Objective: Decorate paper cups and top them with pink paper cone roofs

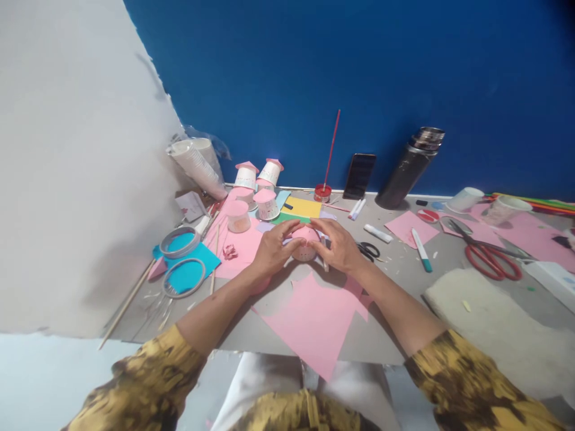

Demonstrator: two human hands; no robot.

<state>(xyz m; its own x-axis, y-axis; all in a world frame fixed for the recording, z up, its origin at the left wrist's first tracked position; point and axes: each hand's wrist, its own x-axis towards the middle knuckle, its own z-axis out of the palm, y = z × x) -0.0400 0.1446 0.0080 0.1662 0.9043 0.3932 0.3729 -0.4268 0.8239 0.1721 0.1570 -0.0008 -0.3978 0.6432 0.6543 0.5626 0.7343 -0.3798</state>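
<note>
Between my two hands stands a small paper cup (306, 254), upside down on the table, with a pink paper top (304, 235) on it. My left hand (277, 244) grips it from the left, thumb and fingers curled on the pink top. From the right, my right hand (340, 244) closes on the same top, and the two thumbs almost meet at the front. A cut pink sheet (314, 320) lies below the hands and overhangs the table's front edge. Behind them, several similar cups with pink paper roofs (266, 205) are grouped at the left.
Black scissors (369, 250) lie right of my right hand, and red-handled scissors (492, 260) farther right. A dark flask (409, 170) and a phone (360, 176) stand against the blue wall. Tape rings (184, 278), sticks and stacked paper cups (197, 164) occupy the left.
</note>
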